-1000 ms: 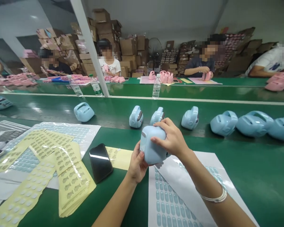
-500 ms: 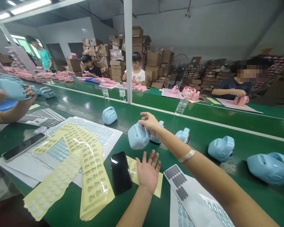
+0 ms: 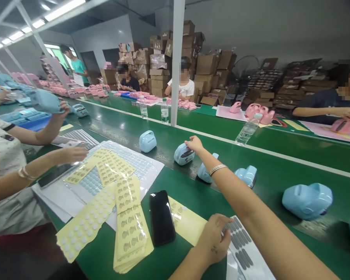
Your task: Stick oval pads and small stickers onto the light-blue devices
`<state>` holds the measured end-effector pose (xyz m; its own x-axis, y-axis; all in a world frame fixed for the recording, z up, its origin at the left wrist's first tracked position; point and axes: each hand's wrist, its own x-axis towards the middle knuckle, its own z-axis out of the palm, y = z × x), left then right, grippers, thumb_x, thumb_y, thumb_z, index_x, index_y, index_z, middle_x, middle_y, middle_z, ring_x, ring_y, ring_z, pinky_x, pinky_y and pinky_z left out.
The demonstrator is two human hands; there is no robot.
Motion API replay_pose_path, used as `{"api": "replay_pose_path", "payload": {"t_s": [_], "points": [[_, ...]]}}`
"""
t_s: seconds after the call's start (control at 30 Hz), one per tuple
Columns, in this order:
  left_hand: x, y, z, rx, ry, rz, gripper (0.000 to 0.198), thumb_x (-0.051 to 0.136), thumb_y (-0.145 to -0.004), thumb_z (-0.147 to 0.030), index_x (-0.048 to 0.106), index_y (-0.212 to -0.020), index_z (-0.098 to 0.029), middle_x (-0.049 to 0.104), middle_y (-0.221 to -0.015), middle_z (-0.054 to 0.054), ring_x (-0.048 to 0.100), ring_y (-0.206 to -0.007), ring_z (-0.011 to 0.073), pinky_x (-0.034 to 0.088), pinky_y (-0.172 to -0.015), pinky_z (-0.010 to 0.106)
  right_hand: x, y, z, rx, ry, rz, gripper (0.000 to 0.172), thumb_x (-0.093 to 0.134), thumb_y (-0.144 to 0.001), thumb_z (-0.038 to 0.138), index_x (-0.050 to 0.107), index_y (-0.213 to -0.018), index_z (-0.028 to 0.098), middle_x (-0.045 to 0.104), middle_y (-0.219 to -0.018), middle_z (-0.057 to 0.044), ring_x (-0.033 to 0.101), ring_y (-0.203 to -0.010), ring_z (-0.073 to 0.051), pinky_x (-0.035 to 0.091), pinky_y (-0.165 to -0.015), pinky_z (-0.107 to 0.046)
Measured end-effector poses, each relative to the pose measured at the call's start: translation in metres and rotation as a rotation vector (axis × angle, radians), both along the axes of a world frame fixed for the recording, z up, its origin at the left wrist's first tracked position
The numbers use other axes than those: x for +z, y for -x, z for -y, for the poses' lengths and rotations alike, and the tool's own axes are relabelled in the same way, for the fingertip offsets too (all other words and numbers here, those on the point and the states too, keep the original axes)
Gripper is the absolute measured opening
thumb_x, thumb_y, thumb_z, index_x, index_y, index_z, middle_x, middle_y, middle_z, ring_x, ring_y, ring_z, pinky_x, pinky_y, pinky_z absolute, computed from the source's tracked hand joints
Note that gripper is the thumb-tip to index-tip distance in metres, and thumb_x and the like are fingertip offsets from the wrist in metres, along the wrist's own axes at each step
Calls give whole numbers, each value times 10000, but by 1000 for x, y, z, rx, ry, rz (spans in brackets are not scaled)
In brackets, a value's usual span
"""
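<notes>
My right hand (image 3: 194,144) reaches far out over the green conveyor belt (image 3: 280,171). Its fingers curl over the top of a light blue case (image 3: 183,154), which stands on the belt. My left hand (image 3: 214,237) lies palm down near me. Its fingers are loosely bent, with the tips on a white sheet of dark grey oval stickers (image 3: 242,249), and nothing shows in the hand. Two more blue cases (image 3: 204,173) (image 3: 246,175) sit just right of my right forearm.
A black phone (image 3: 162,217) and yellow sticker sheets (image 3: 128,227) lie to the left of my left hand. A co-worker's arm (image 3: 43,163) reaches over sheets at left. That person's other hand holds a blue case (image 3: 46,102). Water bottles (image 3: 246,132) and a white post (image 3: 177,62) stand behind the belt.
My right hand has set the blue case down on the belt, farther out. My left hand dropped from open in the air onto the grey sticker sheet. The view swung left.
</notes>
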<state>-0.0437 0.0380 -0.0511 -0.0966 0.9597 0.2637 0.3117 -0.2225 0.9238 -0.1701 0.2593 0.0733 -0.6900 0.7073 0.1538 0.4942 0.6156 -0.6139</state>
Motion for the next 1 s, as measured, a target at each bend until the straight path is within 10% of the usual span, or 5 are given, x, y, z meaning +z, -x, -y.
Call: {"api": "replay_pose_path", "payload": {"t_s": [0.2, 0.43, 0.73, 0.87, 1.0], "points": [[12, -3, 10, -218, -208, -415, 231, 620, -605, -163, 704, -798, -259, 564, -1278, 76, 379, -1261, 409, 257, -1023, 594, 15, -56, -4, 226, -243, 383, 337, 613, -848, 278, 549, -1159, 165, 521, -1231, -100, 495, -1142, -253, 409, -965, -423], [10, -15, 17, -111, -300, -498, 514, 626, -602, -165, 634, -1101, -287, 486, -1362, 122, 408, -1253, 393, 192, -1059, 583, 21, -133, -5, 498, -440, 650, 448, 780, -632, 184, 610, -1045, 152, 611, -1062, -111, 584, -969, -245, 444, -747, -290], [9, -2, 12, 655, -346, 348, 815, 637, -731, -382, 185, -1375, -170, 117, -1494, 198, 70, -1409, 299, 64, -1124, 454, 50, -154, 64, 552, -728, 529, 105, 537, -850, 84, 615, -887, 143, 642, -941, -126, 593, -917, -241, 379, -703, -313], [25, 6, 10, 572, -484, 569, 1012, 616, -594, -715, 137, -1371, -276, 0, -1527, 106, 20, -1416, 282, 109, -1124, 412, 63, -192, 99, 436, -668, 440, 184, 490, -924, 242, 565, -1074, 167, 649, -1016, -93, 612, -899, -223, 394, -703, -301], [35, -8, 13, 305, -242, 876, 1080, 823, -441, -512, 261, -1342, -319, 364, -1414, 92, 381, -1282, 304, 408, -956, 382, 63, -223, 126, 302, -523, 377, 296, 445, -947, 343, 484, -1212, 216, 656, -1055, -66, 625, -867, -221, 396, -647, -289]]}}
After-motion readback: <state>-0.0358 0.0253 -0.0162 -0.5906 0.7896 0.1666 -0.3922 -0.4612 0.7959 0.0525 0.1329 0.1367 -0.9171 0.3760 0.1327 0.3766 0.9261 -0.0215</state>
